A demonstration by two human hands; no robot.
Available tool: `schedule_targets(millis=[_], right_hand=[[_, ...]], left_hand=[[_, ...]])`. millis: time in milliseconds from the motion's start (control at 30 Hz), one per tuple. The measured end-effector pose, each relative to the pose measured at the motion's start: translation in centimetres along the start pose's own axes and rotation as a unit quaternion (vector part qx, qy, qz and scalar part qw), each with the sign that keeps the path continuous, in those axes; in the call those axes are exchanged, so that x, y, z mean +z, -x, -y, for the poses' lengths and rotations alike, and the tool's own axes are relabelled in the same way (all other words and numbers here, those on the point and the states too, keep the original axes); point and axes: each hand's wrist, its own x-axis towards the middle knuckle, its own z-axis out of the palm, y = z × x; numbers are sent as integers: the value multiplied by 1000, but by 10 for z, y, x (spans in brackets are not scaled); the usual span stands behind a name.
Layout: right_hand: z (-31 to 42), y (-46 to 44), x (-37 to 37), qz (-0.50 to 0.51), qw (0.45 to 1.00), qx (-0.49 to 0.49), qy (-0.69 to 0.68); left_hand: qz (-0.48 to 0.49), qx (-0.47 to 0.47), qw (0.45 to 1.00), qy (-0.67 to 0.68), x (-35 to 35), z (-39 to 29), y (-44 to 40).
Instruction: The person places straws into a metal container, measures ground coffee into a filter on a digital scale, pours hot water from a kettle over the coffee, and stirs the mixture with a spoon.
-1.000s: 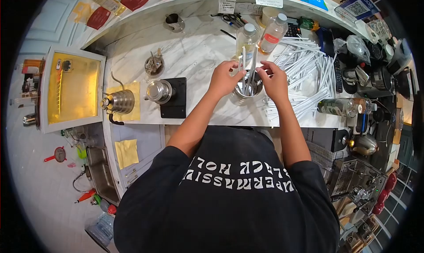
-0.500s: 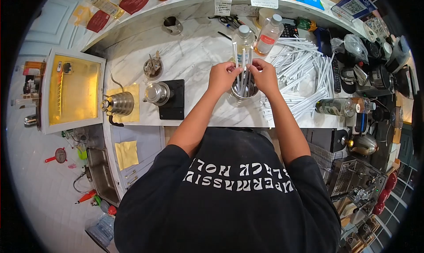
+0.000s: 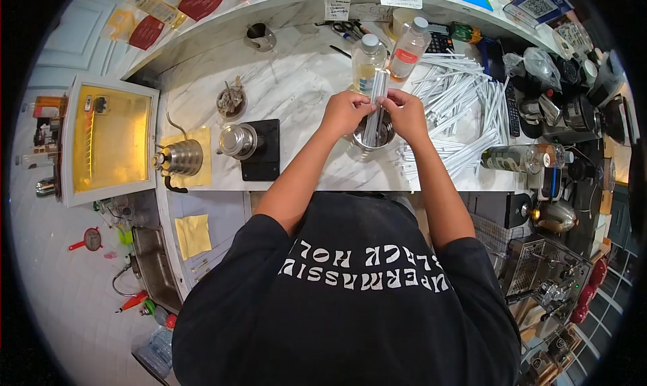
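Several white-wrapped straws stand upright in a bunch, their lower ends inside a metal cup. My left hand pinches the bunch from the left, just above the cup's rim. From the right, my right hand has its fingertips closed on the same straws. A large loose pile of white-wrapped straws lies to the right of my right hand. Just behind the bunch are a clear bottle with a pale label and another bottle with a red label.
On the left of the marble counter are a gooseneck kettle, a metal pot beside a black scale, and a glass jar. Scissors lie at the back. A bottle lies by the pile's front right.
A straw that stood apart on the left, by my left hand, is now in with the bunch. Both hands stay at the cup and have shifted only slightly.
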Motion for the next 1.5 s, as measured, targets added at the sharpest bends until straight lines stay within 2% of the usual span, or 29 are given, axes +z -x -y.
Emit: schedule_targets(millis=[167,367,533,633,700,767,833,900,1033,1100,1167,1300,1500], right_hand=[[-2,-2,1,-14,1000,11,-18],[-7,-6,-2,22,999,2,-48],[-7,29,-37,-49,998,-13,-23],[-46,53,-79,-106,993,39,-26],[-78,61,-105,-121,990,39,52],[-93,68,-122,-117,982,51,142],[-110,64,-130,-100,964,-28,245],[-118,53,-134,-72,916,-123,376],[-101,39,-136,18,893,-154,423],[-100,39,-137,30,898,-153,411],[-86,50,-139,56,895,-139,419],[-103,59,-134,99,883,-146,435],[-121,54,-137,87,891,-197,399]], left_hand=[[-20,50,999,-3,0,1,0],[-38,40,998,-6,-3,-3,3],[-104,63,992,19,-11,1,35],[-152,50,986,49,-8,-6,75],[-175,38,983,34,-5,-17,101],[-164,43,985,37,2,-24,124],[-147,54,987,45,10,-30,138],[-127,72,988,55,20,-34,143],[-90,101,990,32,40,-57,140],[-72,115,990,29,53,-69,134],[-55,104,992,44,64,-80,127],[-44,86,995,37,89,-85,115],[-35,59,997,21,116,-79,107]])
